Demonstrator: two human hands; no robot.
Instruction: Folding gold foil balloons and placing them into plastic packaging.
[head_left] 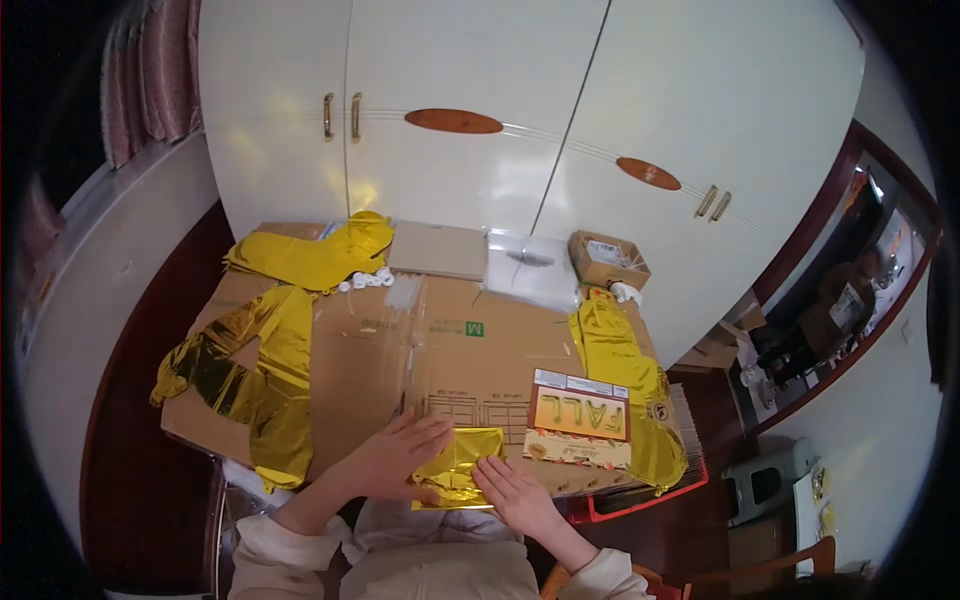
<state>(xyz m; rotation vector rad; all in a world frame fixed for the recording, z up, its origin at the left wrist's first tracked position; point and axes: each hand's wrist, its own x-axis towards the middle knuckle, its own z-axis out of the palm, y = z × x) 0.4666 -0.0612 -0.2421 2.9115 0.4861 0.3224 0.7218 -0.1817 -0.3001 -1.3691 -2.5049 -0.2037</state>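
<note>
At the near edge of the cardboard, a folded gold foil balloon (470, 462) lies in front of me as a shiny, creased rectangle. My left hand (398, 458) is at its left side, fingers stretched out and pointing right. Flat on its right part rests my right hand (512, 492), with the fingers extended. Both hands are open. Just right of the foil is a printed card package (578, 420) with a picture of gold balloon letters. A flat gold letter-shaped balloon (280, 375) lies to the left, and another (625, 365) to the right.
Flattened cardboard (365, 370) covers the table. More gold foil (320, 255) lies at the back left beside small white rolls (367, 281). Along the back are a grey-brown board (437, 250), clear plastic bags (530, 268) and a small open box (608, 262). A red crate (640, 503) stands below right.
</note>
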